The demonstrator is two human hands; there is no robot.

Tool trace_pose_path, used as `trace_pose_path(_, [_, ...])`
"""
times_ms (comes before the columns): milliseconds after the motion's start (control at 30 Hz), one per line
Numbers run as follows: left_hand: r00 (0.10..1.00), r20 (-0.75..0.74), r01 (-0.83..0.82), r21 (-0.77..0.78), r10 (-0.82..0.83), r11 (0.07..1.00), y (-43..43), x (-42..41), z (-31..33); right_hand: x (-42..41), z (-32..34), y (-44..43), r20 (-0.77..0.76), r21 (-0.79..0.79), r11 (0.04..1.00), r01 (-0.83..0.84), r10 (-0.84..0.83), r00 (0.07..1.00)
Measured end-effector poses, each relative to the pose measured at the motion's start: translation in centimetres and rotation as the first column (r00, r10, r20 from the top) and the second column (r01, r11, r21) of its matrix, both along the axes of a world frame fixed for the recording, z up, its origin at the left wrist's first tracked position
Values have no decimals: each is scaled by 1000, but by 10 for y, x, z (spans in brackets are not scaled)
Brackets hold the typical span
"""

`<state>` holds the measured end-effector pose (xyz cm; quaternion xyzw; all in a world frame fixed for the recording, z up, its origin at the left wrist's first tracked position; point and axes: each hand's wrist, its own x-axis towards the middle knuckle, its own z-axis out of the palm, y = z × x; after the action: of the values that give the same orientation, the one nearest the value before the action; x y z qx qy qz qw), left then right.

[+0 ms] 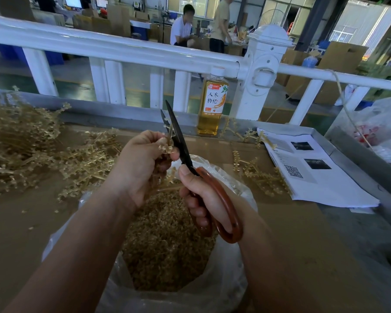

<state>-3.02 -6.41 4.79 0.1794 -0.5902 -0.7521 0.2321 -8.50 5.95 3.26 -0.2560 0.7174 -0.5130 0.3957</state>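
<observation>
My left hand (142, 163) grips a tan plastic sprue (167, 147) of small moulded parts, its top sticking up above my fingers. My right hand (203, 195) holds scissors (181, 145) by their brown-red handles, fingers through the loop. The black blades stand apart, with the sprue's stem between them. Directly beneath both hands lies an open clear plastic bag (221, 288) filled with small tan cut-off pieces (167, 240).
A big heap of uncut tan sprues (20, 150) covers the table's left. More sprues (257, 172) lie right of the bag, beside printed sheets (314, 177). An amber drink bottle (211, 105) stands by a white railing (122, 53). Two people work far behind.
</observation>
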Motion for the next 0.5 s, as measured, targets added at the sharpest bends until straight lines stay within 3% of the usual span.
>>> trace_pose_path(300, [1000, -1, -10, 25, 10, 1000, 0, -1, 1, 0, 0, 1, 68, -27, 1000, 3, -1, 998])
trace_pose_path(500, [999, 0, -47, 26, 47, 999, 2, -1, 1, 3, 5, -1, -123, 2, 1000, -15, 15, 992])
